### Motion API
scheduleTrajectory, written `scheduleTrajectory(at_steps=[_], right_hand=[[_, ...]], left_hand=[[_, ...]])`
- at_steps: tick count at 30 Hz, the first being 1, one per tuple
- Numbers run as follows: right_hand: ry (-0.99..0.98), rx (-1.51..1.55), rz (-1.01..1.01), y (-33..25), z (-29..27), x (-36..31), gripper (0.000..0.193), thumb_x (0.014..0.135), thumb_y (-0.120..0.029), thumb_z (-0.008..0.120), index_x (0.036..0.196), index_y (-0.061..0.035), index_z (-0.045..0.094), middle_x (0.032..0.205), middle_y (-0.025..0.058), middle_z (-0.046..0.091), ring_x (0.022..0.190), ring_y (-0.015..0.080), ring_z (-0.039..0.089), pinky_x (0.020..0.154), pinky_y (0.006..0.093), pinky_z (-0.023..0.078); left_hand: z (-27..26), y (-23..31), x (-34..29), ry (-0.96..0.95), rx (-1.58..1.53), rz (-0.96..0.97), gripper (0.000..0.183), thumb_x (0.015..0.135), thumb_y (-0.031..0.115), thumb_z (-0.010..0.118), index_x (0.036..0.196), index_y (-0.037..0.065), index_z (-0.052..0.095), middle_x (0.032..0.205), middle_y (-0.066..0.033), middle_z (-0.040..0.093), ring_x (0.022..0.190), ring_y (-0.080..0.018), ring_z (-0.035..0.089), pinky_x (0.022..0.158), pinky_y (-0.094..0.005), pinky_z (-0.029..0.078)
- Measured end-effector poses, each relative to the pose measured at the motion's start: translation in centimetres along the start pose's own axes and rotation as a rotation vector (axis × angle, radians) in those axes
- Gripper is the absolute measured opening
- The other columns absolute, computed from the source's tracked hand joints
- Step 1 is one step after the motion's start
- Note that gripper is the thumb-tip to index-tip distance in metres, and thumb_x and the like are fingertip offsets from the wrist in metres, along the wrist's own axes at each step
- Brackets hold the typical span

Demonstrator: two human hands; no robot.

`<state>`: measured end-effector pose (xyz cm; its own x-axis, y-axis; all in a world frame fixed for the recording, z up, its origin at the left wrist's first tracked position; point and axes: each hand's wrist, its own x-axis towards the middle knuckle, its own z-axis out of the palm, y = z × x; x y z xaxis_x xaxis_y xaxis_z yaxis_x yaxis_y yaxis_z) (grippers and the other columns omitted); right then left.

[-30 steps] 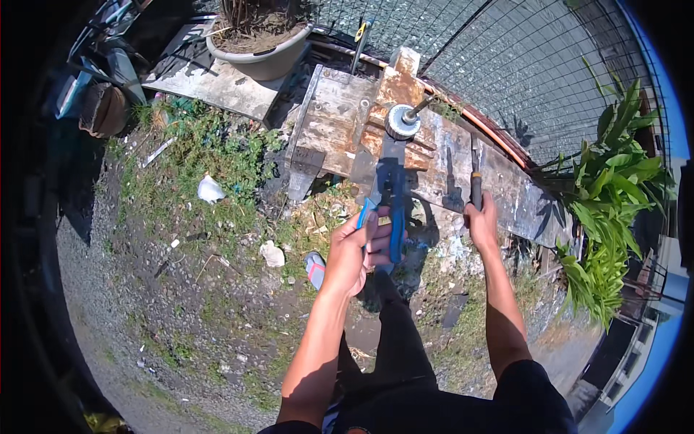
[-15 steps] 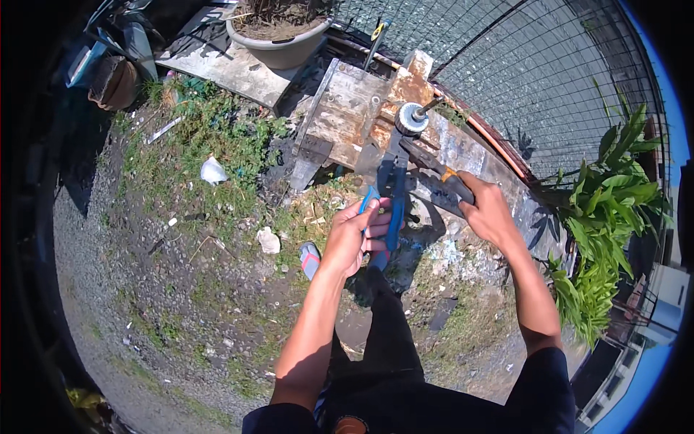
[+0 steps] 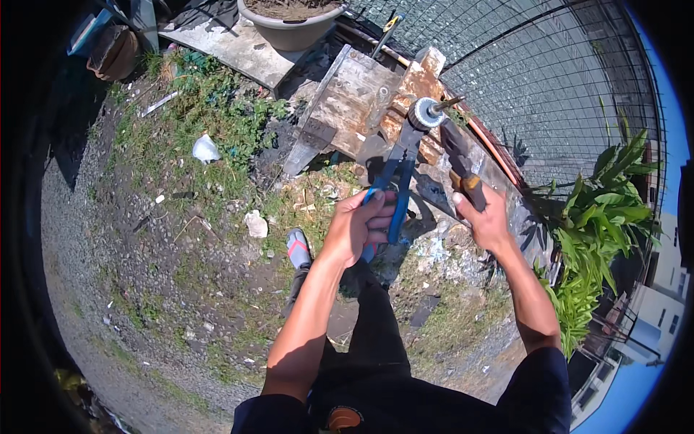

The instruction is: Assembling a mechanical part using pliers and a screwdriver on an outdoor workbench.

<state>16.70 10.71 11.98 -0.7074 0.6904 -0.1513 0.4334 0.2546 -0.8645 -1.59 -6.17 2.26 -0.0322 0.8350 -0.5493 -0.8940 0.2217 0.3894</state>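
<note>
My left hand [image 3: 353, 230] is wrapped round the blue handles of a pair of long-handled pliers [image 3: 403, 155]. At the far end of the pliers, their jaws meet a round, ridged metal piece [image 3: 424, 114] with a thin rod [image 3: 452, 103] sticking out to the right. In my right hand [image 3: 493, 224] is a dark metal hand tool [image 3: 455, 145] with a black and yellow-brown grip; its exact kind I cannot make out. Its head points up, close beside the round piece, and I cannot tell whether they touch.
Behind the tools lies a worn wooden plank bench [image 3: 354, 94] with a rusty metal block [image 3: 413, 94]. A wire fence [image 3: 535, 72] runs behind. A planter pot [image 3: 293, 29] stands far left of the bench, leafy plants [image 3: 596, 217] at the right. Weedy gravel ground [image 3: 181, 289] spreads left.
The right-hand tool has swung more upright, and my right hand sits slightly lower and farther right. The round piece on the pliers has shifted a little up and right. The whole view has shifted slightly.
</note>
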Motion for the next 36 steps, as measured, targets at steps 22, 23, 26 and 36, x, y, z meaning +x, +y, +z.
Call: scheduleTrajectory(at_steps=[22,23,26,36], right_hand=[[0.522,-0.733,0.571,26.7,3.5,1.1,0.053,0.088,-0.036,0.078,0.126,-0.0040,0.060,0.096,0.0189,0.070,0.083,0.0411,0.066,0.080,0.0487,0.053],[0.535,-0.746,0.564,27.4,3.9,1.1,0.055,0.089,-0.037,0.078,0.128,-0.0046,0.060,0.098,0.0190,0.070,0.086,0.0418,0.066,0.082,0.0490,0.053],[0.554,-0.823,0.498,28.0,4.2,0.0,0.056,0.090,-0.038,0.077,0.132,-0.0056,0.059,0.102,0.0187,0.069,0.091,0.0419,0.065,0.086,0.0488,0.052],[0.270,0.821,0.578,8.0,15.2,-9.6,0.060,0.092,-0.012,0.072,0.147,-0.0065,0.048,0.109,0.0099,0.063,0.097,0.0171,0.058,0.086,0.0307,0.046]], left_hand=[[-10.7,-8.5,-10.7,0.090,0.476,-0.002,0.025,0.106,0.011,0.061,0.126,-0.001,0.068,0.109,-0.0072,0.074,0.089,-0.0112,0.065,0.081,-0.0240,0.051],[-11.3,-8.7,-11.3,0.091,0.491,-0.010,0.024,0.105,0.010,0.062,0.126,-0.001,0.068,0.109,-0.0064,0.074,0.089,-0.0106,0.064,0.082,-0.0236,0.050],[-12.5,-9.3,-12.5,0.086,0.487,-0.009,0.024,0.105,0.009,0.062,0.126,0.000,0.068,0.108,-0.0051,0.074,0.089,-0.0102,0.063,0.081,-0.0236,0.048],[-5.6,-7.5,-10.3,0.099,0.832,0.147,0.029,0.100,0.013,0.064,0.127,0.003,0.066,0.113,-0.0131,0.073,0.088,-0.0266,0.068,0.081,-0.0357,0.052]])
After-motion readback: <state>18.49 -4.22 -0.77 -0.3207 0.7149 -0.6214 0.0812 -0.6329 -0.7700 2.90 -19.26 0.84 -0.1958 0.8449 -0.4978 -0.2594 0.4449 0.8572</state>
